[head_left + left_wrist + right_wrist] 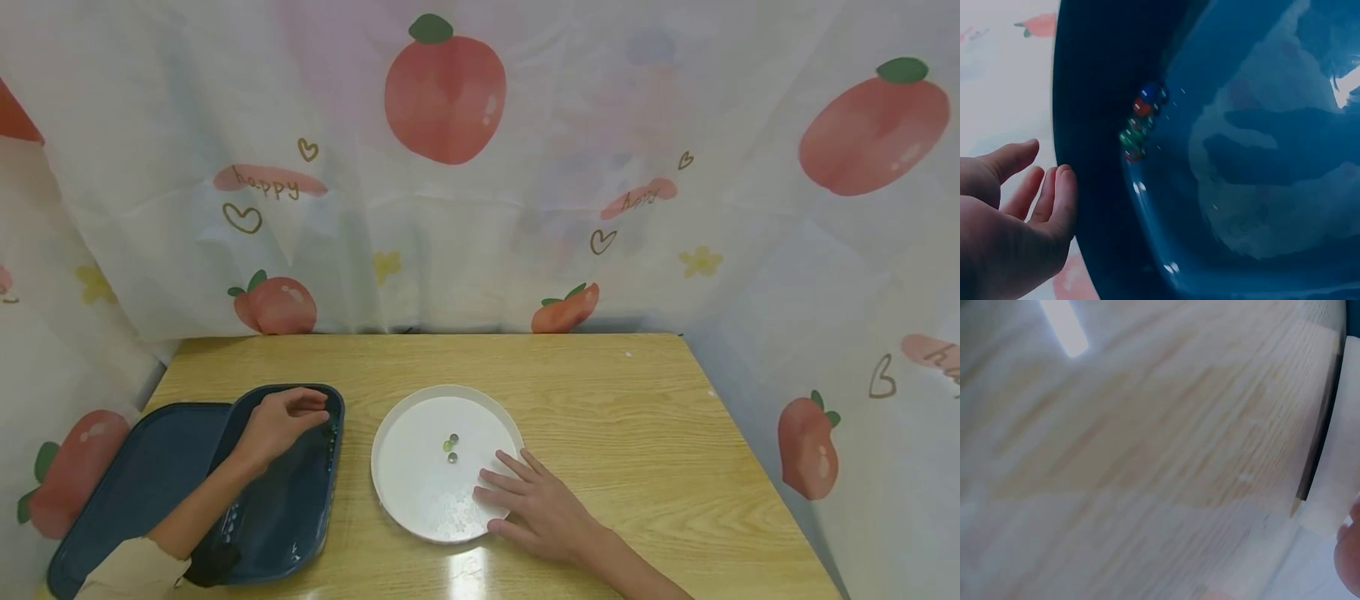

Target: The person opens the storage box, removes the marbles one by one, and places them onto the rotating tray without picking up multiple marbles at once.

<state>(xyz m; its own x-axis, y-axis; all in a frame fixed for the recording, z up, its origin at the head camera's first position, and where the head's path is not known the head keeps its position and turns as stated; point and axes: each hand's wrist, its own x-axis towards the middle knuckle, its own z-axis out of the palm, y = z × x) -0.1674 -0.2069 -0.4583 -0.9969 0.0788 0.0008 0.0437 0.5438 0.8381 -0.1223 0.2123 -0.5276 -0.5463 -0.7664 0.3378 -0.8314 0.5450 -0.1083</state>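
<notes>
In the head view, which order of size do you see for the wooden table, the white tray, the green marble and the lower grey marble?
1. Wooden table
2. White tray
3. Green marble and lower grey marble: too alike to rank

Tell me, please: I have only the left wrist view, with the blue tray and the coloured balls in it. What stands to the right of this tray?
Observer: A round white plate stands to the right of the blue tray.
Operator: Thank you. Is something lying on the plate?
Observer: Yes, three small balls lie near its middle.
Operator: And where is the right grip, please?
Observer: The right grip is at the plate's right side, partly over the rim.
</notes>
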